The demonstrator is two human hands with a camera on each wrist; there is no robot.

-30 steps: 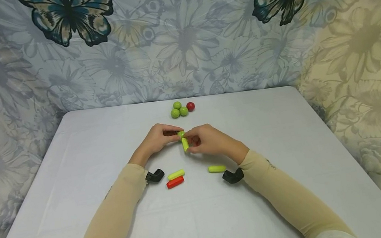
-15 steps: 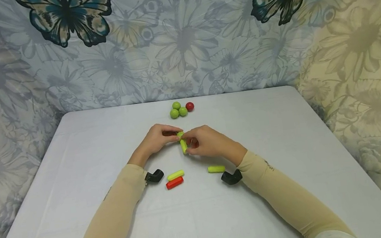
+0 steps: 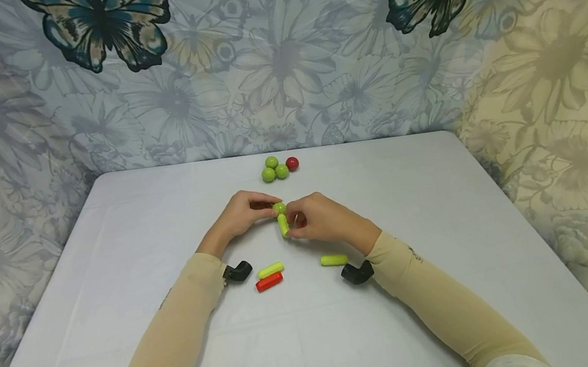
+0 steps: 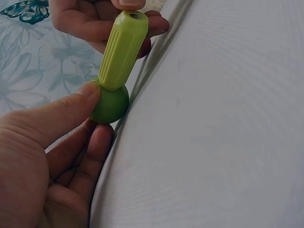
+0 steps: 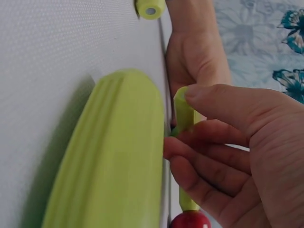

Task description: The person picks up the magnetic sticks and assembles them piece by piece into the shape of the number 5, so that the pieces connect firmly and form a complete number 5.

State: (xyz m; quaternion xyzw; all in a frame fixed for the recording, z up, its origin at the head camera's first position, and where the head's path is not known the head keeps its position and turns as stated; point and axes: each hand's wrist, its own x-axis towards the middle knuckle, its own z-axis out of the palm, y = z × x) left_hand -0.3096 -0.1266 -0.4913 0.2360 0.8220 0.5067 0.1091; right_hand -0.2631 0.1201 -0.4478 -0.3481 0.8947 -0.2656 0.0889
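Note:
In the head view, my left hand (image 3: 242, 211) pinches a glossy green ball (image 3: 279, 208) between thumb and fingers. A ribbed yellow-green rod (image 3: 283, 226) meets the ball end-on and points back toward me. My right hand (image 3: 322, 215) holds this rod, its thumb at the near end. Seen from the left wrist, the rod (image 4: 122, 50) touches the ball (image 4: 111, 105) and has a small dark recess in its free end. In the right wrist view, the thumb presses the rod's end (image 5: 183, 107); the other fingers are bent, and the ball is mostly hidden.
Closer to me lie a yellow-green rod (image 3: 271, 270) beside a red rod (image 3: 269, 282), and another yellow-green rod (image 3: 334, 260) by the right wrist. Several green balls (image 3: 281, 171) and a red ball (image 3: 292, 163) sit near the white table's far edge.
My right fingertips have drawn back from where rod and ball meet, so more of the ball shows. The rod has shifted slightly left and stands straighter under it. The left hand barely moved.

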